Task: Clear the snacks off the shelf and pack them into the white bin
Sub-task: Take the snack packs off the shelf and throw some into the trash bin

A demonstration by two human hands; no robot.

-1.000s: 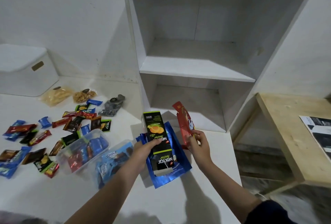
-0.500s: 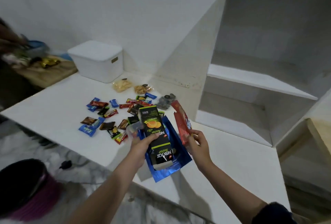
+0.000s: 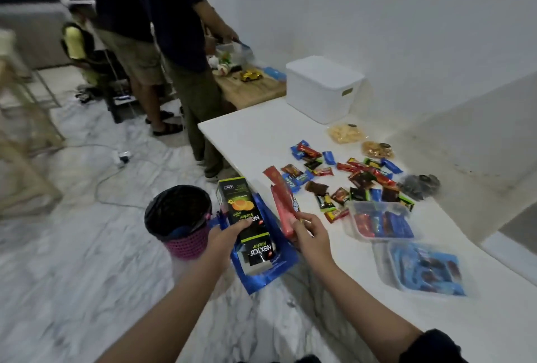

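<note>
While the left hand (image 3: 229, 233) is curled round a black and green Nextar box (image 3: 245, 213), with the thumb laid over its printed face, a blue foil pouch (image 3: 263, 271) is held beneath the box in the same grasp. Both are carried just past the near left edge of the white table (image 3: 255, 133), above the marbled floor. Red stick packets (image 3: 283, 211) are pinched between the thumb and fingertips of the right hand (image 3: 309, 236), their free ends pointing up and away toward the far side.

On the table to the right, loose wrapped candies (image 3: 343, 176) in red, blue, black and brown are scattered. Two clear bags of pale and golden chips (image 3: 344, 133) lie beyond them, near the white bin (image 3: 322, 88), which is seen at the far end of the table with its lid on. A dark grey packet (image 3: 420, 187) is set at the right of the scatter. Nearer, two clear plastic tubs are found: one (image 3: 380, 221) filled with red and blue packets, and another (image 3: 421, 268) holding blue-wrapped items.

A dark waste basket (image 3: 178, 218) with a pink woven base stands on the floor left of the box. Farther off at the left, two standing people (image 3: 162, 28) are seen beside a wooden table (image 3: 252, 89) on which small toys lie.
</note>
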